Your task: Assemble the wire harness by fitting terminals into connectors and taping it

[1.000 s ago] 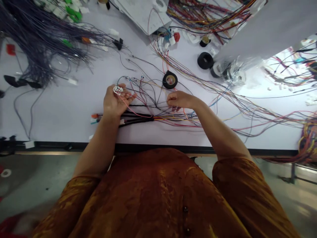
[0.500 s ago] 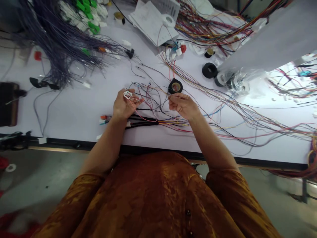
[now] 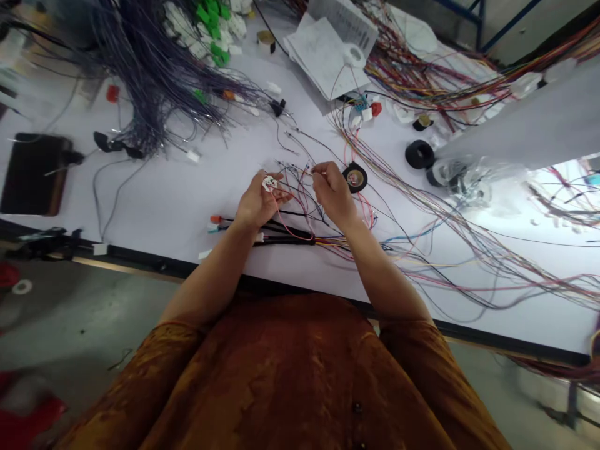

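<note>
My left hand [image 3: 257, 203] holds a white connector housing [image 3: 269, 183] with several holes, and a pink wire [image 3: 282, 219] loops down from it. My right hand [image 3: 334, 195] is closed in a pinch among the loose wire ends; whether a wire is between the fingertips is too small to see. Thin wires with metal terminals [image 3: 293, 166] fan out between both hands. Just right of my right hand lies a roll of black tape [image 3: 355, 178]. Below the hands a black-sleeved wire bundle [image 3: 290, 239] lies along the table, with an orange connector [image 3: 216, 219] at its left end.
A heap of purple-grey wires [image 3: 154, 75] with white and green connectors [image 3: 213, 28] covers the back left. A phone [image 3: 36, 175] lies at the left. Papers [image 3: 323, 56], another black tape roll [image 3: 419, 154] and long coloured wires [image 3: 450, 212] spread behind and right. The table's dark edge [image 3: 300, 289] runs in front.
The camera view has shifted, so the table things sit further right. My right hand has moved nearer my left and turned its back upward. The connector stays in my left hand.
</note>
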A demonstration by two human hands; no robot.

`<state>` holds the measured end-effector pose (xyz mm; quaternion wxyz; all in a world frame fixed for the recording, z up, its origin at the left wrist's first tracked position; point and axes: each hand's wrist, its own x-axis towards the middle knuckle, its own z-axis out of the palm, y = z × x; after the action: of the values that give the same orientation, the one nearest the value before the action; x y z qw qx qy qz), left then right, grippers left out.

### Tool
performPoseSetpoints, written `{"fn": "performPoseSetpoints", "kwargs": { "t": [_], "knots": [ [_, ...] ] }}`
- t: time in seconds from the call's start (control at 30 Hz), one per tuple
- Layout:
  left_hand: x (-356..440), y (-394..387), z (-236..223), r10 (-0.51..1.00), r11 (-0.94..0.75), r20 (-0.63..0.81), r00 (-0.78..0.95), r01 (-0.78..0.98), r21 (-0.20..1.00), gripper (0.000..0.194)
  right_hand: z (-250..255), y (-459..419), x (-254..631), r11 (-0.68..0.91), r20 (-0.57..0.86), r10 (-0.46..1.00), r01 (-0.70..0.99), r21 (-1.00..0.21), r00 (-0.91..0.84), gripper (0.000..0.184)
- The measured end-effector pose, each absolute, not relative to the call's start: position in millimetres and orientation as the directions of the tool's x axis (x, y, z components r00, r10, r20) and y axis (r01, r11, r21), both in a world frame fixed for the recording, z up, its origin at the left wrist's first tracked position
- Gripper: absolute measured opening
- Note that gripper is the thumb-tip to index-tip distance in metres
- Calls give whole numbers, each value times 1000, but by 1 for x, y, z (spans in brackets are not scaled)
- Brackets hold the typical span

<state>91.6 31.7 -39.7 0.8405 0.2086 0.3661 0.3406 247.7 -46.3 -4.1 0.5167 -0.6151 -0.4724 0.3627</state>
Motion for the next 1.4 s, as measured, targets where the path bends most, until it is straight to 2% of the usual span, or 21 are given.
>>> {"fn": "performPoseSetpoints", "kwargs": {
  "t": [0.1, 0.2, 0.3, 0.47, 0.7, 0.87, 1.1, 1.4],
  "knots": [
    [91, 32, -42, 738, 666, -463, 491, -420, 617, 39, -3, -48, 251, -19, 99, 942, 345, -938, 320, 13],
    [92, 31, -41, 737, 666, -461, 495, -417, 618, 39, 9, -49, 251, 35, 124, 975, 423, -906, 184, 13],
    [93, 31, -40, 734, 665, -463, 497, -391, 636, 40, 25, -43, 247, 105, 157, 983, 413, -905, 94, 11],
    [94, 30, -39, 727, 674, -473, 497, -387, 629, 41, 34, -30, 238, 187, 213, 976, 337, -923, 43, 13],
    [92, 32, -38, 727, 676, -476, 495, -394, 622, 47, 11, -48, 233, 166, 277, 951, 531, -831, 136, 14],
    [92, 32, -39, 734, 671, -464, 496, -421, 611, 47, -8, -55, 224, 143, 257, 951, 491, -860, 173, 12],
    [91, 27, -37, 775, 607, -394, 495, -407, 683, 49, -12, -48, 208, 14, 141, 957, 447, -894, 252, 15],
    [87, 28, -39, 820, 521, -353, 451, -333, 786, 50, -15, -51, 203, 11, 204, 935, 549, -835, 291, 17]
  ]
}}
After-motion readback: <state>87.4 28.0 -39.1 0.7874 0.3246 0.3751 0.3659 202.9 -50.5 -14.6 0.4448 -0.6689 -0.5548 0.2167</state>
